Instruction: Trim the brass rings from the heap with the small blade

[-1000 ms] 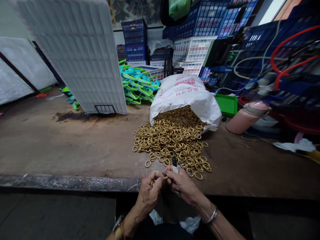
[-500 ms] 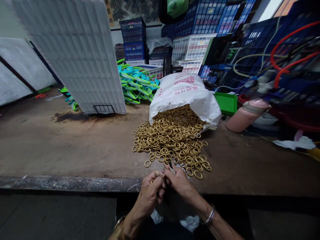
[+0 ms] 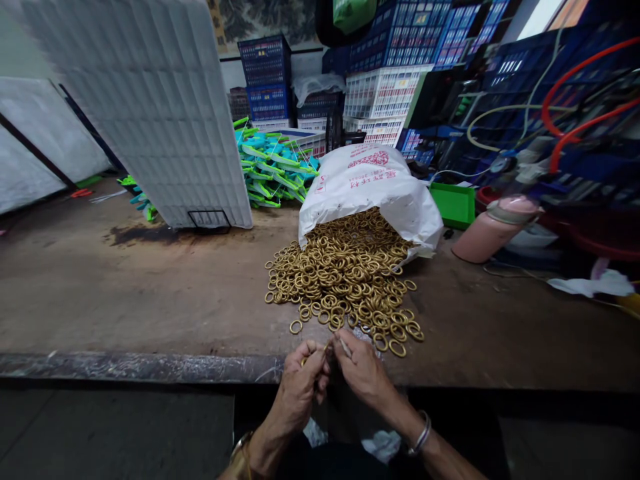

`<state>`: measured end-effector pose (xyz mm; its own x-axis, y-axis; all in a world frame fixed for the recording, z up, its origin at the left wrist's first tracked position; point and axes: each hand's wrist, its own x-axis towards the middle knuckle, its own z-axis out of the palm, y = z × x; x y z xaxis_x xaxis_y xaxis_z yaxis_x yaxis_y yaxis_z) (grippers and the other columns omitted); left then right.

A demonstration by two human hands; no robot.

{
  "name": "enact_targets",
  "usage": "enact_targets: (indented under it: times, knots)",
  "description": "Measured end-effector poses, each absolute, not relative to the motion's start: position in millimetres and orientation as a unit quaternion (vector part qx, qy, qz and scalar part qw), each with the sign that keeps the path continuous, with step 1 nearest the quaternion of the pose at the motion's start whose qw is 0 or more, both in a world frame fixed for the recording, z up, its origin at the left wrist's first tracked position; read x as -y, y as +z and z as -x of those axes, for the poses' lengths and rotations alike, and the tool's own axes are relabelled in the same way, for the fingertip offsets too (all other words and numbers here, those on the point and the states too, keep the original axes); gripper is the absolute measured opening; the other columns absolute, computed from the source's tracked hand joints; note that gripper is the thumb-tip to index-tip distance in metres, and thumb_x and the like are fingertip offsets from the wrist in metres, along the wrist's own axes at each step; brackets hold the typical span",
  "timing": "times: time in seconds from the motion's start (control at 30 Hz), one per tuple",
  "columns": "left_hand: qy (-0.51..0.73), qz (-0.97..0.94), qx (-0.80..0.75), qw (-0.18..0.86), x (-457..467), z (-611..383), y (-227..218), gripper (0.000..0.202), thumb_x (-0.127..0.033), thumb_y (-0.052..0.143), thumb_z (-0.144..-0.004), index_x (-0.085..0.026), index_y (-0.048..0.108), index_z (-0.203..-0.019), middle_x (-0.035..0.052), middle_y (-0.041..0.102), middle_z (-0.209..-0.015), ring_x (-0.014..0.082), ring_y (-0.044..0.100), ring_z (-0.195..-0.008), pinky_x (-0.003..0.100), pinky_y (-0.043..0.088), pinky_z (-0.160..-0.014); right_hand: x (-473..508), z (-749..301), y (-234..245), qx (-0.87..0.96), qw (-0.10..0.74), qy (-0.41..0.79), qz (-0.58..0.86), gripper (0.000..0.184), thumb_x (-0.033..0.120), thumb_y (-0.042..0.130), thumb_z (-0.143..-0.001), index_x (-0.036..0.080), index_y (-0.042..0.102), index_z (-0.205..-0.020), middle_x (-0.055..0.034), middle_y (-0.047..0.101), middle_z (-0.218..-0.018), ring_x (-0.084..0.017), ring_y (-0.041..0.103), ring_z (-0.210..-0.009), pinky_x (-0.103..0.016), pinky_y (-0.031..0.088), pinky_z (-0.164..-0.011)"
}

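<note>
My left hand [image 3: 300, 380] is closed at the front edge of the workbench, pinching a brass-coloured ring [image 3: 327, 347] that shows partly between the fingertips. Another bit of gold shows in the curl of its fingers. My right hand [image 3: 364, 370] is closed on a small slim tool [image 3: 345, 348], pale along its visible part; its kind I cannot make out. The fingertips of both hands almost meet at the ring. Just beyond them lies a heap of brass-coloured rings [image 3: 340, 280], spilling out of a white woven sack [image 3: 365, 183] with red print.
A tall white ribbed panel [image 3: 165, 120] stands on the workbench [image 3: 150, 293] at left. Behind it are green and blue plastic pieces [image 3: 275, 167]. To the right are a green tray [image 3: 453, 203], a pink bottle [image 3: 487, 233] and orange hose [image 3: 555, 133]. Stacked crates [image 3: 375, 93] fill the back.
My right hand has turned slightly, and the tool's dark end, which pointed up before, no longer shows. More of the ring is visible at my left fingertips.
</note>
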<state>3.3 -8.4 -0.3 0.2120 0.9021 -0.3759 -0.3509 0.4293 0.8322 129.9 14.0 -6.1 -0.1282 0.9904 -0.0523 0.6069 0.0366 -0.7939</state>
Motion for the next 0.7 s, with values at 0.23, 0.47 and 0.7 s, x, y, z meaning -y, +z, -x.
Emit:
enact_targets:
  times: [0.23,0.47,0.7]
  knots:
    - [0.435,-0.338,-0.475,0.686,8.1,-0.8,-4.5,0.029,-0.045,0.054,-0.073,-0.018,0.044,-0.07,-0.0072,0.043,-0.05,0.0026,0.031,-0.036,0.015,0.024,-0.035,-2.4,-127.3,-11.9,0.766,0.112,0.207,0.598,0.029,0.007,0.038,-0.066,0.02,0.051,-0.088,-0.0001,0.059,-0.066,-0.014,0.052,-0.06,-0.024,0.024,-0.053]
    - [0.378,-0.35,-0.43,0.741,27.2,5.5,9.7,0.025,-0.041,0.054,-0.074,-0.017,0.046,-0.07,-0.0055,0.047,-0.053,0.0022,0.033,-0.035,0.014,0.025,-0.033,-19.3,-135.6,-20.0,0.742,0.069,0.135,0.653,0.024,0.007,0.04,-0.07,0.018,0.05,-0.09,-0.0022,0.061,-0.066,-0.014,0.053,-0.056,-0.026,0.019,-0.051]
    - [0.241,-0.34,-0.426,0.803,45.7,-6.8,-21.6,0.026,-0.038,0.062,-0.065,-0.016,0.049,-0.064,-0.0008,0.055,-0.055,0.0027,0.037,-0.03,0.014,0.024,-0.027,-35.7,-138.2,-25.0,0.71,0.13,0.074,0.688,0.022,0.014,0.042,-0.076,0.02,0.047,-0.097,-0.0014,0.062,-0.07,-0.014,0.055,-0.059,-0.025,0.02,-0.053]
